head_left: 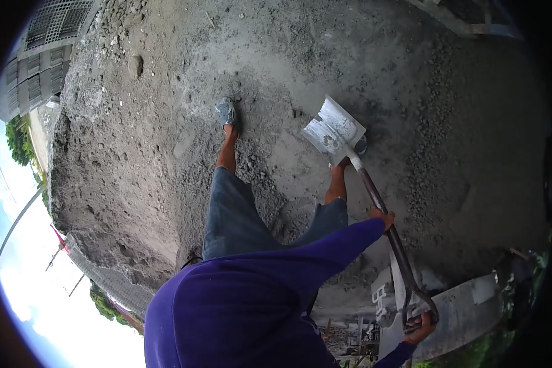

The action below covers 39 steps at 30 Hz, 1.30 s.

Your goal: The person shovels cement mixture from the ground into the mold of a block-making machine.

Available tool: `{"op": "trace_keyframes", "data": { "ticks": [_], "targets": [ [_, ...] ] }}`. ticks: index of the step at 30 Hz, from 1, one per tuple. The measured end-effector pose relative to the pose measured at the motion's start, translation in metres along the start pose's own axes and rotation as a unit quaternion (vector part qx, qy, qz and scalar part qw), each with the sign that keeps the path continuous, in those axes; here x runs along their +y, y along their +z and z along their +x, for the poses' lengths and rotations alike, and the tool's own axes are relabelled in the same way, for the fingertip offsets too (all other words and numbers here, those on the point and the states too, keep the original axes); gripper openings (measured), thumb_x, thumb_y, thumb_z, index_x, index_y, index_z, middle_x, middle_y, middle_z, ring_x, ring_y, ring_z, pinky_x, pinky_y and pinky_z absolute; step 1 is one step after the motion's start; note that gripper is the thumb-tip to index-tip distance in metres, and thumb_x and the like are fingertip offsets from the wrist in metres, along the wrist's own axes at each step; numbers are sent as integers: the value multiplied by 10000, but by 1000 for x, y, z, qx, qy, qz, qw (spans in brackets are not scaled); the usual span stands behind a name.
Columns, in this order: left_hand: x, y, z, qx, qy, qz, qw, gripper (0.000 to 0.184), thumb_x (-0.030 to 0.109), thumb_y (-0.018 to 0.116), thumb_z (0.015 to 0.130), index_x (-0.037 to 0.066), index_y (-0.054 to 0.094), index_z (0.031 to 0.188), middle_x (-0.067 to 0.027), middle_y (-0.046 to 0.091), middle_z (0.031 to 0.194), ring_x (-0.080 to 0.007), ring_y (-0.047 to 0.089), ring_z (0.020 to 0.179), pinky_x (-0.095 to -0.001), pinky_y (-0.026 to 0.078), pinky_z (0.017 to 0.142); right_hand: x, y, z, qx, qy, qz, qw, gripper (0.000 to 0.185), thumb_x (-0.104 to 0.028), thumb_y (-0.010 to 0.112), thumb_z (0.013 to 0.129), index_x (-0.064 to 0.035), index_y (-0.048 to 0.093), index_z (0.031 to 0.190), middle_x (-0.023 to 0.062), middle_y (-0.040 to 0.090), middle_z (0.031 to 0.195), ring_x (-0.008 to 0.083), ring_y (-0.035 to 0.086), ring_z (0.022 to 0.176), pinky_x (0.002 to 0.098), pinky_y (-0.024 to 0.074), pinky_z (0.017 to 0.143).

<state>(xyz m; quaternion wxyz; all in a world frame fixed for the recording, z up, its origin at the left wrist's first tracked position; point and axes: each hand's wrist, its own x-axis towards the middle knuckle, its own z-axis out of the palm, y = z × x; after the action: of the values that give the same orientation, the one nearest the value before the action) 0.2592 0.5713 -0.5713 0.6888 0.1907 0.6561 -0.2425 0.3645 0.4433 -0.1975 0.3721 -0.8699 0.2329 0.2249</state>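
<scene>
I hold a long-handled shovel (372, 187) on my right side. My left hand (383, 218) reaches across and is closed round the middle of its dark shaft. Lower in the view, my right hand (419, 329) is wrapped round the grip at the handle's end. The flat metal blade (334, 127) is worn and smeared with grey, with no heap of material on it. It hangs in front of my right foot and partly hides that shoe. My left shoe (225, 111) is on the grey ground, coated in grey.
A large mound of sandy gravel (113, 159) rises on the left. Loose gravel (432, 159) lies to the right. Stacked concrete blocks (34, 76) stand at upper left. A hollow block (383, 299) and a grey slab (466, 313) sit near the shovel's grip.
</scene>
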Motion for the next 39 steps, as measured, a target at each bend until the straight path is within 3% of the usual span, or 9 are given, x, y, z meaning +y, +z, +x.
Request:
{"op": "trace_keyframes", "data": {
  "ticks": [7, 8, 9, 13, 19, 24, 27, 32, 39],
  "targets": [
    [60, -111, 23, 64, -7, -116, 991, 576, 249, 635, 814, -57, 304, 1172, -212, 571, 927, -299, 658, 680, -416, 593, 506, 30, 122, 34, -86, -10, -27, 996, 170, -86, 671, 729, -73, 504, 700, 11, 431, 485, 143, 423, 340, 295, 379, 340],
    [52, -159, 31, 83, 183, -131, 971, 530, 244, 632, 813, -77, 352, 1127, -213, 593, 872, -312, 658, 643, -424, 587, 498, 32, 166, 10, -104, 10, -10, 994, 167, -67, 677, 724, -65, 511, 704, 13, 436, 493, 140, 428, 352, 299, 378, 341],
    [71, -214, 40, 132, 49, -33, 989, 543, 284, 678, 750, -96, 473, 1078, -199, 624, 821, -282, 674, 718, -398, 560, 546, 41, 205, -13, -124, 37, 19, 991, 161, -62, 678, 727, -57, 518, 715, 20, 452, 504, 139, 433, 365, 305, 377, 343],
    [118, -459, 37, 278, 32, 30, 960, 586, 318, 653, 729, -137, 514, 1071, -239, 640, 889, -325, 672, 773, -416, 543, 643, 52, 376, -174, -261, 104, 97, 955, 185, -58, 681, 725, -65, 500, 689, 40, 466, 503, 152, 474, 407, 310, 396, 413],
    [170, -713, -47, 269, 187, -181, 927, 303, 184, 585, 760, -43, 495, 941, -165, 561, 689, -286, 582, 545, -403, 517, 513, 9, 478, -347, -386, 74, 214, 894, 174, -36, 719, 707, -48, 546, 708, 38, 539, 529, 112, 515, 455, 281, 406, 435],
    [156, -664, -63, 112, 205, -265, 936, 307, 71, 586, 769, -115, 439, 963, -225, 567, 701, -323, 583, 527, -424, 534, 482, 44, 413, -354, -296, 113, 238, 918, 169, -40, 710, 732, -44, 547, 778, 31, 532, 548, 108, 489, 416, 270, 397, 399],
    [129, -576, -75, 70, 154, -69, 983, 304, 148, 575, 821, -108, 477, 951, -220, 631, 665, -338, 639, 543, -440, 538, 449, 51, 349, -401, -184, 158, 313, 918, 134, -42, 686, 739, -22, 569, 800, 41, 496, 498, 142, 491, 394, 287, 404, 393],
    [63, -477, 0, -61, 119, 320, 938, 342, 249, 588, 850, -79, 526, 926, -176, 638, 713, -317, 658, 607, -412, 567, 528, 144, 295, -472, -45, 242, 444, 862, 72, -105, 585, 807, -37, 575, 788, 58, 500, 535, 205, 495, 406, 362, 436, 430],
    [-13, -386, -61, -59, 1, 448, 892, 364, 294, 636, 835, -20, 489, 945, -162, 605, 767, -279, 648, 624, -454, 559, 493, 187, 321, -523, 205, 353, 592, 695, 395, -85, 512, 778, -78, 523, 1173, 18, 445, 515, 168, 463, 406, 355, 452, 437]
  ]
}}
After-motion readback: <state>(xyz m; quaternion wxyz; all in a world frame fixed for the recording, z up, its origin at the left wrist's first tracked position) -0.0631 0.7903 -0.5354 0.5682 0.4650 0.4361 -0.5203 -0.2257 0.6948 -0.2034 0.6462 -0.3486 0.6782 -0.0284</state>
